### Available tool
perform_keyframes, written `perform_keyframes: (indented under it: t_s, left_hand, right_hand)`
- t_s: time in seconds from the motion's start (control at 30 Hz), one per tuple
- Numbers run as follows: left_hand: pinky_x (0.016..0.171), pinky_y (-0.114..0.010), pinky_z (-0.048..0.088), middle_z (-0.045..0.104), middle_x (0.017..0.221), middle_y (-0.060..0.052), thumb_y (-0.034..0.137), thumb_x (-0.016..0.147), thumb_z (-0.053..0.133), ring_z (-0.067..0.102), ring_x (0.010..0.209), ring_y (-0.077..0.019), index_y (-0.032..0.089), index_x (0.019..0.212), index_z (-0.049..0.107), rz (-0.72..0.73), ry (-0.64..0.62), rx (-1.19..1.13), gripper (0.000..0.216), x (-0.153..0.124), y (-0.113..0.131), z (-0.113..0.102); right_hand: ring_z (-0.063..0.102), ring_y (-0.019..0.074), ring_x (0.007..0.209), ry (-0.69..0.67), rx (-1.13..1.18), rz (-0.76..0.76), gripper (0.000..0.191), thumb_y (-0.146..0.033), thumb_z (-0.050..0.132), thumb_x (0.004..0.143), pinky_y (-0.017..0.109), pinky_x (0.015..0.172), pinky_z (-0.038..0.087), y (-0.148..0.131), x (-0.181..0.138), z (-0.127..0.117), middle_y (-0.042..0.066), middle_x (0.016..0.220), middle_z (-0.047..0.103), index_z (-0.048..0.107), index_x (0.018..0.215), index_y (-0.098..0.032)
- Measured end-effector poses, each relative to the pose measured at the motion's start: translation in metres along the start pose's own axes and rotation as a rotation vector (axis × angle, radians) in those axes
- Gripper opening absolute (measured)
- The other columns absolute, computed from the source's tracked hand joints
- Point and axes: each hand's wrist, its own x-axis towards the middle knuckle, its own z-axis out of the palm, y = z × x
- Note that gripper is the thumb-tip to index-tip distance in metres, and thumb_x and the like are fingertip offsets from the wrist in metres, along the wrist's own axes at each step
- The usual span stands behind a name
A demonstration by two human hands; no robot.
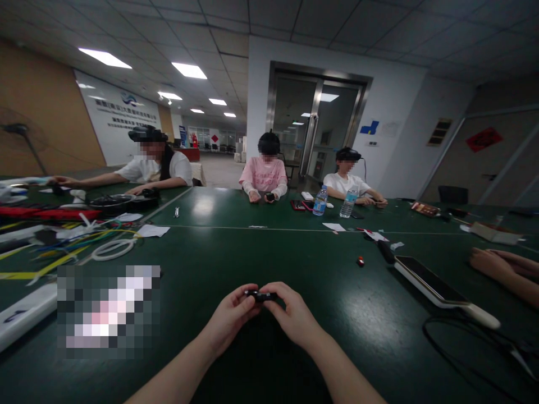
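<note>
Just above the near part of the green table, both my hands hold one small, dark, oblong object with a few shiny spots. Its exact kind is too small to make out. My left hand pinches its left end between thumb and fingers. From the other side, my right hand grips the right end, thumb below and fingers on top. Parts of the object are hidden behind my fingertips.
A white bar-shaped device with a dark screen and a black cable lie at right, near another person's hands. Two water bottles stand further back. Coiled white cable and wires lie left. Three people sit opposite.
</note>
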Motion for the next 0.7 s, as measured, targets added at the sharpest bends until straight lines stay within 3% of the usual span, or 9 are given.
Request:
perform_keyframes:
  t_s: [0.43, 0.7]
  left_hand:
    - [0.082, -0.03, 0.047, 0.068, 0.086, -0.006, 0.008, 0.064, 0.072, 0.063, 0.082, -0.0164, 0.012, 0.091, 0.063, 0.0, 0.049, -0.035, 0.028, 0.0016, 0.0003, 0.0013]
    - [0.083, -0.027, 0.046, 0.067, 0.094, -0.008, 0.006, 0.067, 0.069, 0.063, 0.088, -0.016, 0.012, 0.104, 0.057, -0.018, 0.027, -0.044, 0.039, -0.0021, 0.0057, 0.0062]
  right_hand:
    - [0.054, 0.017, 0.096, -0.057, -0.099, -0.009, 0.023, -0.011, 0.047, 0.081, 0.033, 0.087, 0.044, -0.0001, 0.0011, -0.0006, 0.001, 0.101, 0.057, 0.056, 0.097, -0.025]
    - [0.054, 0.0168, 0.096, -0.028, -0.102, -0.031, 0.023, -0.011, 0.046, 0.081, 0.033, 0.087, 0.044, 0.0022, 0.0011, 0.0016, 0.001, 0.101, 0.056, 0.056, 0.097, -0.025]
